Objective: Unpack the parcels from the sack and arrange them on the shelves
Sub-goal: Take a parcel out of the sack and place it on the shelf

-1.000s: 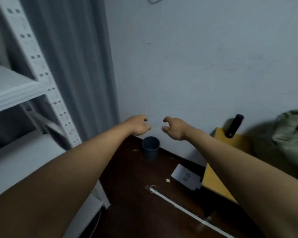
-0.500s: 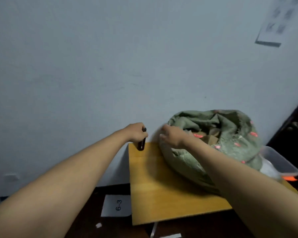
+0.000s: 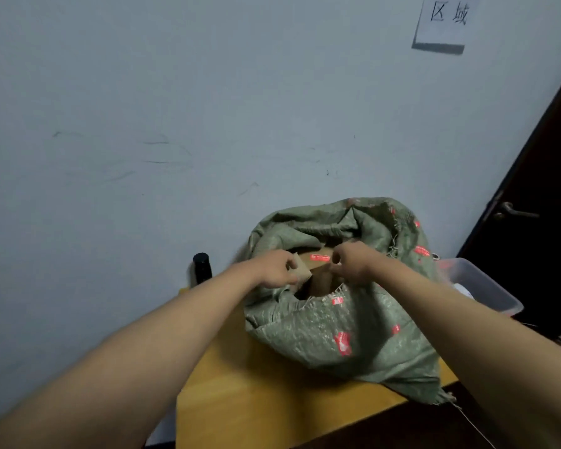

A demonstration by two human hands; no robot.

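At the mouth of the sack [image 3: 340, 322], which sits slumped on the yellow table [image 3: 256, 400], both hands work at one brown cardboard parcel [image 3: 318, 267]. The left hand [image 3: 277, 268] pinches a torn flap; the right hand [image 3: 348, 262] curls round its far edge, probably to lift it free. Sack: coarse woven green plastic, frayed, red-printed.

Sack [image 3: 340, 332]: woven plastic, faintly glossy, frayed edges. Parcels [image 3: 318, 264]: matt brown cardboard. Table [image 3: 259, 400]: smooth wood. Bin [image 3: 486, 286]: translucent plastic.

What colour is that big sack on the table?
The sack is dull green with small red printed marks, seen in the head view.
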